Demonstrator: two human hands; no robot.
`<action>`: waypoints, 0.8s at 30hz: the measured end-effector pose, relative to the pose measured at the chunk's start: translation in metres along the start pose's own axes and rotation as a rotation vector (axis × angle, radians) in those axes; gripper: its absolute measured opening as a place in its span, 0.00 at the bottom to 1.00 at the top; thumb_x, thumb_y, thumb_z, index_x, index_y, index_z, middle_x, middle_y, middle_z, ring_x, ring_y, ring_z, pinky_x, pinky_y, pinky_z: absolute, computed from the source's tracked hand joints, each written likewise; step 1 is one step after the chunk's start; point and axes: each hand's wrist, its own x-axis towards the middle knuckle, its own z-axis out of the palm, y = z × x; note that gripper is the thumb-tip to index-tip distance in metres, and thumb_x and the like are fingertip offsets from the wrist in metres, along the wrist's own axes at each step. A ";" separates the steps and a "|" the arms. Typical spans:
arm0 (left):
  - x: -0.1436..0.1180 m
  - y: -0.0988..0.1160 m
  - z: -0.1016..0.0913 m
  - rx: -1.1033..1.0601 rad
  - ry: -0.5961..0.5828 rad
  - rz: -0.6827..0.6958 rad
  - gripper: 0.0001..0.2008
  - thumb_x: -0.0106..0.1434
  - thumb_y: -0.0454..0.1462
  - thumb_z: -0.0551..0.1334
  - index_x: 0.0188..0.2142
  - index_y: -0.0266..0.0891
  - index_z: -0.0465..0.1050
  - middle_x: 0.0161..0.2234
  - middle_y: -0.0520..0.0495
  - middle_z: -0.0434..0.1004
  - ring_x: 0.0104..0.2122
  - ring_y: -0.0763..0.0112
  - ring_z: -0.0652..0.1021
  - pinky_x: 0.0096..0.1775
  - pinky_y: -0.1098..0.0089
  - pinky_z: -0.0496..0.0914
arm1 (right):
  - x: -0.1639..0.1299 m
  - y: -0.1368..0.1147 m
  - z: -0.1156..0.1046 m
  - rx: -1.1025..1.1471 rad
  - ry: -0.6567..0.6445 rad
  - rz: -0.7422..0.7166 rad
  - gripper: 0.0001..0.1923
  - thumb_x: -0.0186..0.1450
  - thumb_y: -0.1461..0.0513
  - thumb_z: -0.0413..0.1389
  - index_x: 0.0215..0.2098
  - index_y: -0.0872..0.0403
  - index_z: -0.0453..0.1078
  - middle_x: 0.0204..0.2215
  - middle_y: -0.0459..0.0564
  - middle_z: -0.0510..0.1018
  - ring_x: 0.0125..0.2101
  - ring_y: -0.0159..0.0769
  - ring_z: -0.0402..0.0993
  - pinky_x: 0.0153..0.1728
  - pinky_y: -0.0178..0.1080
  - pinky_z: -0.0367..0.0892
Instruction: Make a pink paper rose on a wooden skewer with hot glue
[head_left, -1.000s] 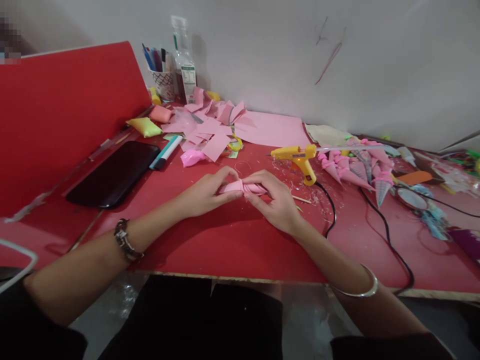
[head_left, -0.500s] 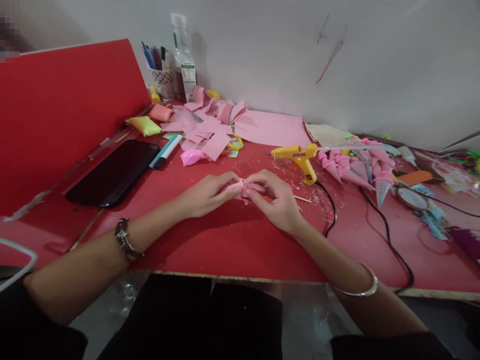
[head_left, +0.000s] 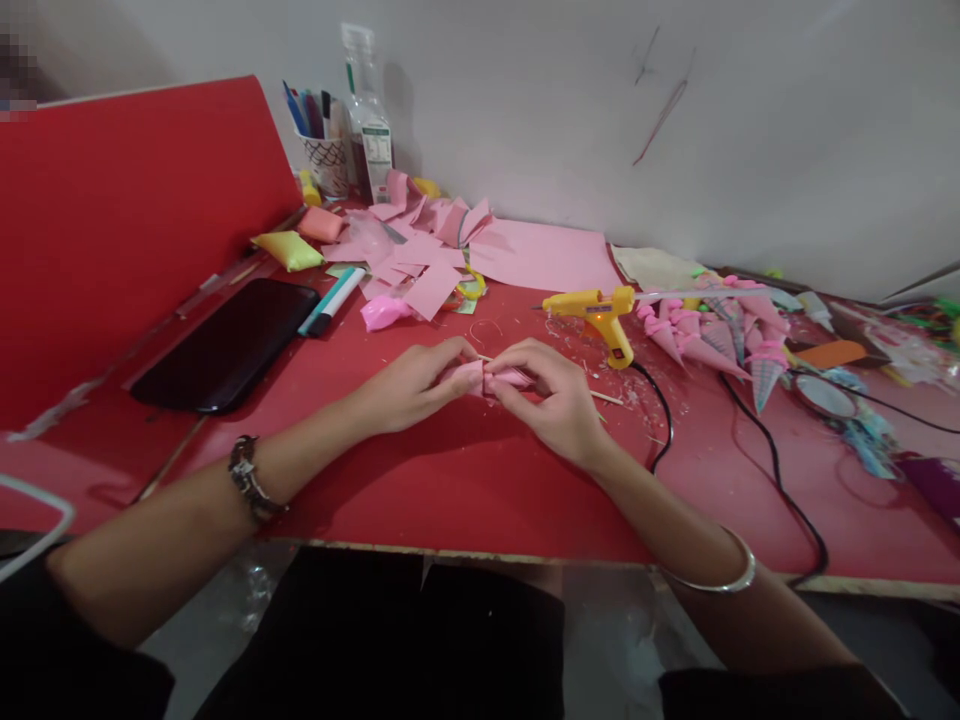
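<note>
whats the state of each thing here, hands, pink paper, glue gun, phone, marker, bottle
left hand: fingers pinched on the pink paper piece
right hand: fingers pinched on the same piece
pink paper piece: folded small, held just above the table
glue gun: propped on the table, orange light on, cord attached
phone: lying flat, screen dark
marker: lying down, capped
bottle: upright by the wall

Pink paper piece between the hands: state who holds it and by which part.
Both hands hold the pink paper piece: the left hand pinches its left end, the right hand grips its right end with fingertips, just above the red table.
</note>
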 end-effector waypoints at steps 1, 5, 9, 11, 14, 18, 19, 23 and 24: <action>0.000 0.000 0.000 0.010 0.008 0.005 0.13 0.62 0.42 0.47 0.34 0.36 0.63 0.30 0.50 0.73 0.29 0.76 0.72 0.31 0.76 0.63 | 0.000 0.000 0.000 -0.003 0.007 0.001 0.02 0.57 0.63 0.53 0.31 0.52 0.67 0.28 0.46 0.72 0.30 0.30 0.67 0.32 0.35 0.63; 0.001 -0.001 -0.001 0.062 0.010 0.021 0.13 0.62 0.42 0.48 0.35 0.35 0.64 0.30 0.49 0.73 0.28 0.75 0.72 0.30 0.76 0.63 | 0.000 0.001 0.000 0.009 -0.003 0.008 0.02 0.57 0.64 0.53 0.31 0.53 0.66 0.28 0.46 0.71 0.30 0.29 0.67 0.31 0.34 0.63; 0.000 0.001 0.000 0.143 -0.012 0.033 0.15 0.61 0.44 0.48 0.37 0.35 0.64 0.30 0.47 0.73 0.28 0.73 0.72 0.29 0.74 0.62 | -0.001 0.002 0.001 0.041 -0.022 0.058 0.02 0.58 0.63 0.52 0.30 0.53 0.65 0.28 0.45 0.70 0.29 0.29 0.68 0.31 0.34 0.63; 0.000 0.002 0.001 0.203 -0.035 0.035 0.16 0.62 0.45 0.47 0.36 0.35 0.64 0.29 0.47 0.73 0.27 0.72 0.72 0.27 0.74 0.62 | -0.001 0.002 0.002 0.065 -0.023 0.102 0.02 0.58 0.63 0.52 0.30 0.53 0.64 0.28 0.45 0.70 0.29 0.29 0.68 0.31 0.34 0.64; 0.001 0.004 0.002 0.280 -0.062 0.021 0.16 0.61 0.45 0.47 0.37 0.34 0.64 0.28 0.45 0.72 0.25 0.71 0.71 0.25 0.73 0.60 | -0.003 0.003 0.003 0.104 -0.024 0.165 0.02 0.58 0.62 0.52 0.30 0.53 0.63 0.28 0.45 0.70 0.28 0.28 0.67 0.30 0.33 0.64; 0.002 0.004 0.002 0.287 -0.089 -0.007 0.16 0.61 0.45 0.47 0.36 0.34 0.64 0.28 0.45 0.72 0.25 0.70 0.72 0.25 0.73 0.60 | -0.003 0.005 0.005 0.161 -0.017 0.189 0.03 0.58 0.62 0.52 0.28 0.54 0.63 0.25 0.44 0.67 0.26 0.27 0.66 0.28 0.33 0.65; 0.002 0.004 0.002 0.270 -0.096 -0.009 0.16 0.61 0.45 0.47 0.35 0.34 0.64 0.28 0.45 0.72 0.25 0.71 0.72 0.26 0.73 0.61 | -0.003 0.006 0.005 0.173 -0.008 0.181 0.03 0.58 0.62 0.52 0.27 0.54 0.64 0.25 0.44 0.66 0.26 0.27 0.66 0.28 0.33 0.65; 0.002 0.003 0.001 0.164 -0.087 0.018 0.15 0.62 0.43 0.47 0.33 0.35 0.65 0.28 0.47 0.72 0.26 0.73 0.72 0.28 0.74 0.62 | -0.001 0.006 0.005 0.129 0.028 0.101 0.02 0.57 0.65 0.54 0.26 0.54 0.66 0.30 0.46 0.66 0.31 0.29 0.67 0.31 0.35 0.67; 0.003 0.002 0.001 0.140 -0.078 0.030 0.14 0.62 0.43 0.47 0.33 0.35 0.65 0.28 0.48 0.72 0.26 0.74 0.71 0.28 0.75 0.62 | -0.001 0.005 0.005 0.108 0.030 0.079 0.02 0.57 0.66 0.53 0.26 0.54 0.66 0.31 0.47 0.66 0.32 0.29 0.67 0.32 0.36 0.67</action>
